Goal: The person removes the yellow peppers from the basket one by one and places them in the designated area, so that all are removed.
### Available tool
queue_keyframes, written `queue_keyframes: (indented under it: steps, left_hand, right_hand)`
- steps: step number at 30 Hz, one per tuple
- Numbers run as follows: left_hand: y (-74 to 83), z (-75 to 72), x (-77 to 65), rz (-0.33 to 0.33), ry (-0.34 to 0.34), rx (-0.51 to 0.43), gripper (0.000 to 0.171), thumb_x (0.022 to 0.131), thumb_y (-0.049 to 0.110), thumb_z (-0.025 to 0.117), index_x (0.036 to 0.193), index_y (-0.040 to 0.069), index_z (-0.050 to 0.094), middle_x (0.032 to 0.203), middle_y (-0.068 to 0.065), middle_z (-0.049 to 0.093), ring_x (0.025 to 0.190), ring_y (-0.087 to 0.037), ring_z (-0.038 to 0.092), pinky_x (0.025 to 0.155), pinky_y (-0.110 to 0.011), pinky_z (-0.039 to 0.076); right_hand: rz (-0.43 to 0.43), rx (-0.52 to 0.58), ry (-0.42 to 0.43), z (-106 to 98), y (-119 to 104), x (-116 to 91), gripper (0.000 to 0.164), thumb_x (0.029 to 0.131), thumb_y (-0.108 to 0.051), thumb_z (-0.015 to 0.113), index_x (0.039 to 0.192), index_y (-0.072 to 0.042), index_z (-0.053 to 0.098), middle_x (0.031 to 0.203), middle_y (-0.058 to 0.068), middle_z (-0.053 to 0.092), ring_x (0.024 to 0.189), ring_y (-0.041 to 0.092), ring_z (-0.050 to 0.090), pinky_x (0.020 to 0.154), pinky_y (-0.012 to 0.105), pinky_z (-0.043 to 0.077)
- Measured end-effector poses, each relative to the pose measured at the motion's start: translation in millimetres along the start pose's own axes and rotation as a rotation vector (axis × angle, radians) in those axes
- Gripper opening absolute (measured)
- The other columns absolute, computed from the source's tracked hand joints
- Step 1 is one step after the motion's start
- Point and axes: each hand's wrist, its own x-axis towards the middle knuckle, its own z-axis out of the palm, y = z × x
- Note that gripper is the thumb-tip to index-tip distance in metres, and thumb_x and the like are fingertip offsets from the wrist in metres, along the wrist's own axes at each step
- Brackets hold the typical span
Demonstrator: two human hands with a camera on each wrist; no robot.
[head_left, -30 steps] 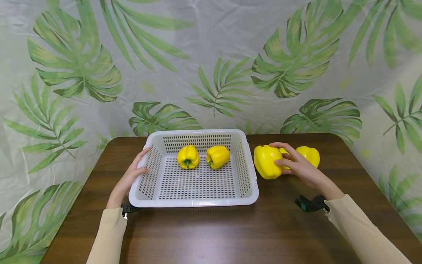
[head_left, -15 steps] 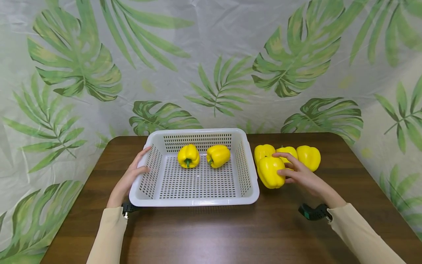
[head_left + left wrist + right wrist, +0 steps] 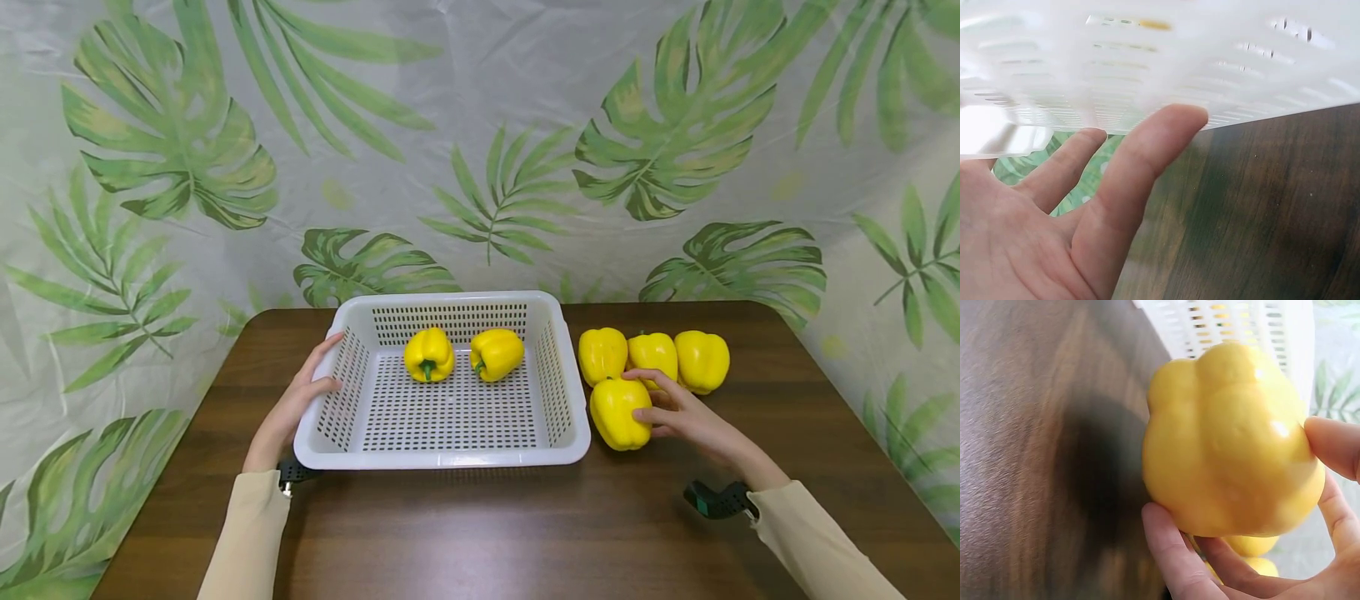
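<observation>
A right hand (image 3: 678,410) grips a yellow bell pepper (image 3: 618,415) at the counter (image 3: 480,537), thumb and fingers (image 3: 1175,556) clamped about its sides, just beside the right end of a white basket (image 3: 450,459); whether the pepper's underside meets the wood cannot be told. The left hand (image 3: 296,404), fingers apart, touches the basket's left end. Two peppers (image 3: 428,357) lie inside; three others (image 3: 654,350) line up behind the held one. Smooth skin likely calls for an even, gentle squeeze, clear of rim and neighbors, with the basket braced.
</observation>
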Motion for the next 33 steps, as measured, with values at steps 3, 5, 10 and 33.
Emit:
queue_keyframes:
  steps: [3,5,10,33]
  left_hand:
    - [0.1,0.1,0.2,-0.001,-0.001,-0.007,0.072,0.091,-0.002,0.039,0.154,0.023,0.012,0.153,-0.02,0.007,0.126,-0.05,0.028,0.084,-0.057,0.042]
    - [0.2,0.3,0.2,-0.002,-0.001,-0.009,0.072,0.091,-0.001,0.04,0.154,0.024,0.013,0.154,-0.02,0.006,0.126,-0.05,0.028,0.083,-0.057,0.043]
    - [0.5,0.8,0.3,-0.002,-0.002,-0.011,0.072,0.091,-0.001,0.04,0.154,0.024,0.013,0.154,-0.02,0.006,0.126,-0.051,0.027,0.083,-0.058,0.043]
    - [0.7,1.4,0.3,0.002,0.001,-0.019,0.073,0.091,-0.003,0.039,0.154,0.022,0.012,0.153,-0.02,0.007,0.126,-0.05,0.028,0.084,-0.057,0.043]
  right_hand:
    - [-0.01,-0.013,-0.001,0.7,3.8,-1.8,0.057,0.094,-0.018,0.059,0.143,-0.008,0.031,0.15,0.025,0.019,0.13,0.048,0.026,0.087,0.047,0.046]
    - [-0.015,-0.026,0.001,1.0,6.1,-3.1,0.057,0.094,-0.017,0.059,0.143,-0.007,0.031,0.151,0.025,0.018,0.13,0.049,0.025,0.087,0.049,0.046]
    - [-0.021,-0.046,0.018,1.2,10.7,-5.1,0.057,0.094,-0.017,0.06,0.142,-0.006,0.032,0.149,0.026,0.022,0.129,0.049,0.026,0.087,0.05,0.047]
    - [-0.025,-0.098,0.065,1.0,12.8,-8.8,0.058,0.095,-0.02,0.058,0.145,-0.007,0.031,0.148,0.026,0.025,0.128,0.048,0.028,0.088,0.047,0.045]
